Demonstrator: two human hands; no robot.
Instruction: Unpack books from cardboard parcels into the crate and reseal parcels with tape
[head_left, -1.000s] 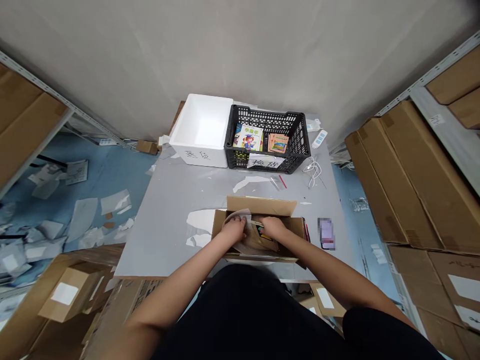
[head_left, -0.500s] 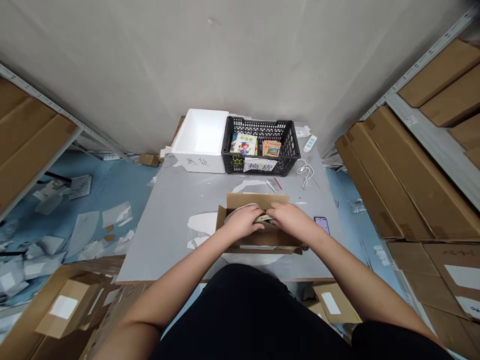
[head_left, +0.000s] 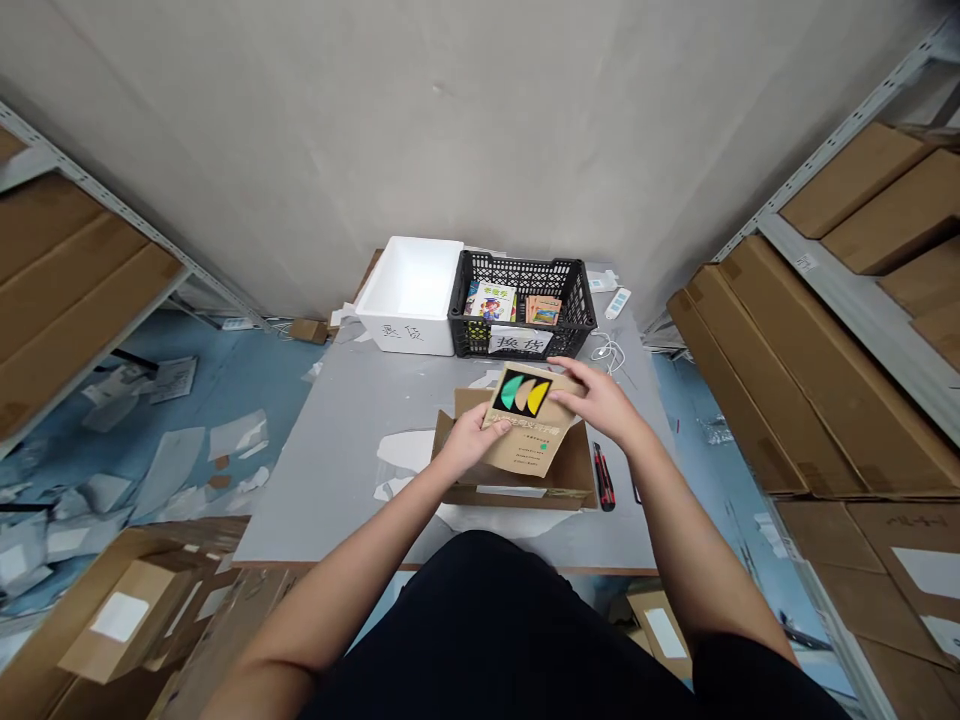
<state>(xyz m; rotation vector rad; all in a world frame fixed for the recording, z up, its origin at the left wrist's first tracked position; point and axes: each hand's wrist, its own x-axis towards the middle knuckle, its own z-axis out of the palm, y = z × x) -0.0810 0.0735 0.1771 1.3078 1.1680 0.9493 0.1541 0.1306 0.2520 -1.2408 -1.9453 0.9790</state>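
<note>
Paper label (head_left: 520, 343) on front of black plastic crate (head_left: 525, 262) reads "换货" in bold black chars, as seen from my remote post. White foam box (head_left: 397, 345) to its left carries handwritten black Chinese chars, too small to confirm at this res. Tan booklet (head_left: 529, 425) shows green-and-yellow logo on black panel above a Chinese title, illegible, and the title on picture book (head_left: 489, 302) in the crate is likewise too blurred for me to read.

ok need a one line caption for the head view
Left hand and right hand hold a tan booklet above an open cardboard box
</note>
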